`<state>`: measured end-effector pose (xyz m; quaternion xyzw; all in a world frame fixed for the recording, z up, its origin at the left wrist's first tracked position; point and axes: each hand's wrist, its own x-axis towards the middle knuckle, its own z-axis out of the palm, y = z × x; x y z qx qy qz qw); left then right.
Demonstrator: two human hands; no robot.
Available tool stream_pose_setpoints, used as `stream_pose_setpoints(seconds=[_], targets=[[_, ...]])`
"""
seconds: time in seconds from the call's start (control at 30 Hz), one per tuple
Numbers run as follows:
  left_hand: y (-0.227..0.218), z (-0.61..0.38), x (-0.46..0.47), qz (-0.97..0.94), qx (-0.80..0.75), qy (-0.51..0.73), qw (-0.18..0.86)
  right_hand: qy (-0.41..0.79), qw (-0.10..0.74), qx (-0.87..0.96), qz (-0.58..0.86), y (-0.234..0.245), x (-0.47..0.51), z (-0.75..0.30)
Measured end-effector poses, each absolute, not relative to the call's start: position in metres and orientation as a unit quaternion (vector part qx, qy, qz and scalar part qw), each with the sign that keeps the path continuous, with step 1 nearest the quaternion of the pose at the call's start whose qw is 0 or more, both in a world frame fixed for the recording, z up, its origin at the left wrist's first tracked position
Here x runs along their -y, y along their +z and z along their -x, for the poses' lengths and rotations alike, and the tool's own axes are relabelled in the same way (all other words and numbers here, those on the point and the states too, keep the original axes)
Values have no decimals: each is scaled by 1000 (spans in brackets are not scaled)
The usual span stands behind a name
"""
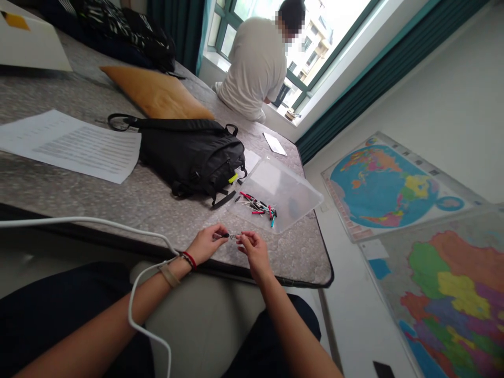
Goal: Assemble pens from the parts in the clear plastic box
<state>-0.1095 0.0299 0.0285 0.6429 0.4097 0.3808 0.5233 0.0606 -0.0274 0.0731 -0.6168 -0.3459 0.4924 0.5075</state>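
Observation:
My left hand (207, 244) pinches a small black pen part (225, 235) above the grey mattress (291, 262). My right hand (254, 249) pinches a thin metal piece (234, 237) against its tip, and the fingers hide part of both pieces. Just beyond my hands lies a clear plastic lid (289, 186), tilted slightly on the mattress. A loose heap of pen parts (256, 206) in red, black, and teal rests on it, a short distance from my fingers.
A black backpack (189, 157) and printed papers (69, 144) lie on the mattress, with a tan cushion (155, 92) behind them. A person (254, 68) sits by the window. Wall maps (384, 184) lie to the right. A white cable (79, 221) runs along my left arm.

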Motion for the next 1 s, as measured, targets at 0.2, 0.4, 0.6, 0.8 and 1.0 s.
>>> stream_pose_setpoints(seconds=[0.2, 0.4, 0.6, 0.8, 1.0], targets=[[29, 108, -32, -527, -405, 448, 598, 472, 547, 339, 602, 87, 20, -50], [47, 116, -35, -271, -372, 459, 760, 485, 566, 277, 607, 86, 27, -49], [50, 115, -28, -215, -309, 487, 788, 535, 559, 225, 592, 77, 42, -43], [38, 110, -29, -219, -325, 489, 780, 520, 575, 206, 597, 72, 50, -45], [33, 108, -29, -215, -325, 457, 800, 418, 581, 298, 632, 85, 41, -63]])
